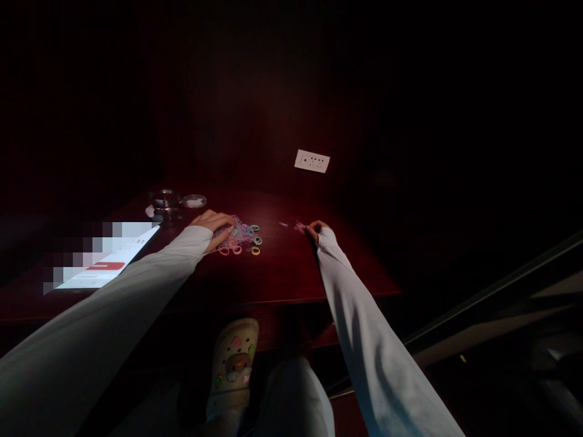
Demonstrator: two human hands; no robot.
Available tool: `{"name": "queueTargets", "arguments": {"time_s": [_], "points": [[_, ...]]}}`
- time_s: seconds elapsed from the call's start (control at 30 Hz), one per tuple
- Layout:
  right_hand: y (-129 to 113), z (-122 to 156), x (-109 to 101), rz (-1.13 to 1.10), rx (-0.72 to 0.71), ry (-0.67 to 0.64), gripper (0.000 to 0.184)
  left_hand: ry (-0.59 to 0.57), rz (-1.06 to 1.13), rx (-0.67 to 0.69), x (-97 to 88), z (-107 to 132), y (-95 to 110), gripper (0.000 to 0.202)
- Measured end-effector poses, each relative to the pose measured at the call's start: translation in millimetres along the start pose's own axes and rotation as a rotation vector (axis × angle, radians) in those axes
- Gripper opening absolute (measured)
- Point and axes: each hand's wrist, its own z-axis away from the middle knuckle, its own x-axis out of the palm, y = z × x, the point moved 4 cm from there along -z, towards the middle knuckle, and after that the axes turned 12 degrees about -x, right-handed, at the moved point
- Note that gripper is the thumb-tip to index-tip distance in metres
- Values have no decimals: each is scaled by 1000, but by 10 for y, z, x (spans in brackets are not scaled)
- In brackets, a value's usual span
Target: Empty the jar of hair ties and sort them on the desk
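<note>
A loose pile of small coloured hair ties and elastic bands (246, 235) lies on the dark red table, mostly purple, with green, pink and yellow rings at its edge. Over the pile's left side rests my left hand (210, 223), fingers stretched and curved onto it, thumb apart; its fingertips touch the bands. To the right, my right hand (320, 229) has its fingertips pinched together at a small bunch of pink-purple elastic bands (300, 227). One short purple piece (283, 224) lies between the bunch and the pile.
A clear jar (164, 200) stands at the back left, its round lid (194, 201) beside it. A lit screen (113, 261) lies left of my left forearm. A wall socket (312, 161) is behind the table (282, 285). A clog (235, 364) shows below its front edge.
</note>
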Motion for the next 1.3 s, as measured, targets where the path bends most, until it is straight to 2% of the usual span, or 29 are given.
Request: {"name": "queueTargets", "arguments": {"time_s": [0.2, 0.3, 0.43, 0.57, 0.67, 0.93, 1.3], "points": [[-139, 26, -72, 158, 17, -87, 23, -4, 16, -4, -23, 11, 35, 35], [-173, 26, -104, 163, 29, -77, 20, -5, 6, -11, -14, 10, 27, 35], [-200, 44, -95, -14, -17, -8, 23, -6, 5, -12, 18, 0, -10, 35], [-190, 65, -43, -251, 41, 94, 38, 5, 13, 0, 17, -2, -26, 36], [-168, 54, 1, -314, 77, 118, 45, 2, 16, 17, -1, 0, -19, 36], [-113, 47, -7, -256, 125, 105, 39, -8, 33, 5, 2, -6, -20, 32], [-163, 61, -84, -174, 111, 89, 46, -12, 43, -12, 59, -27, -75, 31]]}}
